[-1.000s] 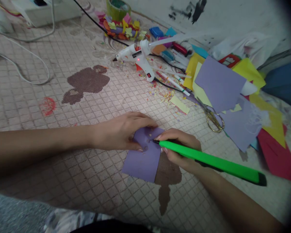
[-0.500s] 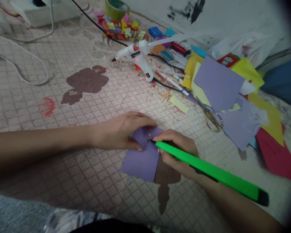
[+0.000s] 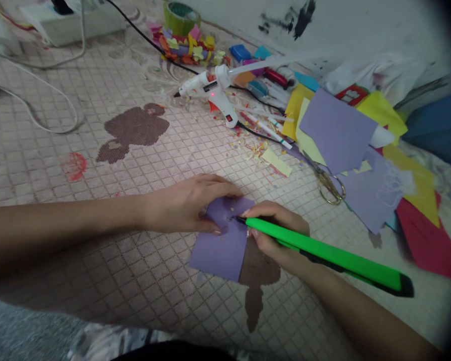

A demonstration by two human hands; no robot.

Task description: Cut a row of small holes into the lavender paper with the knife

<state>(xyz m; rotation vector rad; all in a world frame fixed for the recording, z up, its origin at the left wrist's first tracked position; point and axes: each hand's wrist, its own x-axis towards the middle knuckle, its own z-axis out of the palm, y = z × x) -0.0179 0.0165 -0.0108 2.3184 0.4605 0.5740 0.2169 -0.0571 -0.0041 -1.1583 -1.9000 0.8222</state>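
A piece of purple paper lies on the patterned cloth, with small ring-like marks and a tiny pale bit near its upper part. My left hand rests across its upper left, thumb on the paper and curved fingers at the far edge, with a gap between thumb and fingers. Closed around a long green pen-shaped tool is my right hand, at the paper's right edge. The tool's dark tip points at the marks; whether it touches the paper I cannot tell. Its black rear end sticks out over my right forearm.
A white glue gun with its light on stands beyond my hands, its cable trailing right. Gold-handled scissors lie beside coloured paper sheets. Paper scraps, green tape and a white power strip are farther back.
The green tool's rear end has swung up slightly, and its tip has shifted a little to the right. My left hand and the purple paper stay nearly still.
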